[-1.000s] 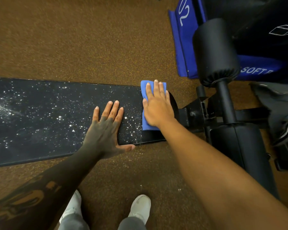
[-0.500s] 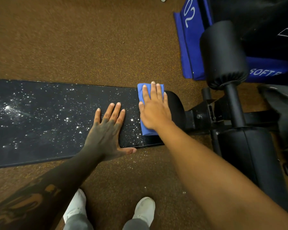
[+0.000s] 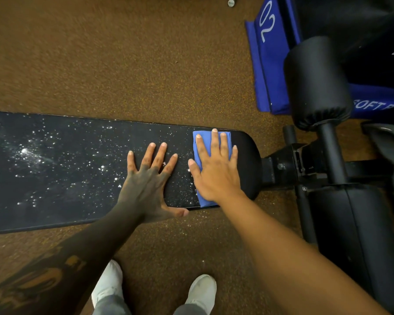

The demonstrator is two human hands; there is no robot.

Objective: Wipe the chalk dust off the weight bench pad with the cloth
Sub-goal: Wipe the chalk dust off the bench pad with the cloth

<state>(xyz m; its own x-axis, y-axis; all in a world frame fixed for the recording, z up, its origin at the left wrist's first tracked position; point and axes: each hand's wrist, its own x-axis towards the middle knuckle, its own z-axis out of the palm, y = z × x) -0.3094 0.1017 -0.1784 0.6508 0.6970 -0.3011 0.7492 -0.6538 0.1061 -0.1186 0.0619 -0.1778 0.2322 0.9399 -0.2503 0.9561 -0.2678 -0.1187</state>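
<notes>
Our right hand (image 3: 216, 176) lies flat on the folded blue cloth (image 3: 204, 203), fingers straight and slightly spread, pressing it down onto the black weight bench pad (image 3: 62, 201) close to the pad's rounded right end. The cloth reaches nearly across the pad's width, its far edge showing past our fingertips and its near corner just below our wrist. Our left hand (image 3: 146, 185) rests palm-down on the pad just beside the cloth, fingers fanned and straight, gripping nothing, with the thumb stretched along the pad's near edge. White chalk dust (image 3: 25, 152) speckles the pad from the cloth's left edge out to the left of the view, thickest in a smear far to the left; the short stretch of pad to the right of the cloth looks plain black. Specks also lie on the brown speckled floor (image 3: 123, 64) just below the pad's near edge. Past the pad's end sits the black bench frame (image 3: 280, 169), with a black foam roller (image 3: 316, 83) above it and a blue mat (image 3: 266, 64) marked "02" behind. Our white shoes (image 3: 203, 292) show at the bottom
</notes>
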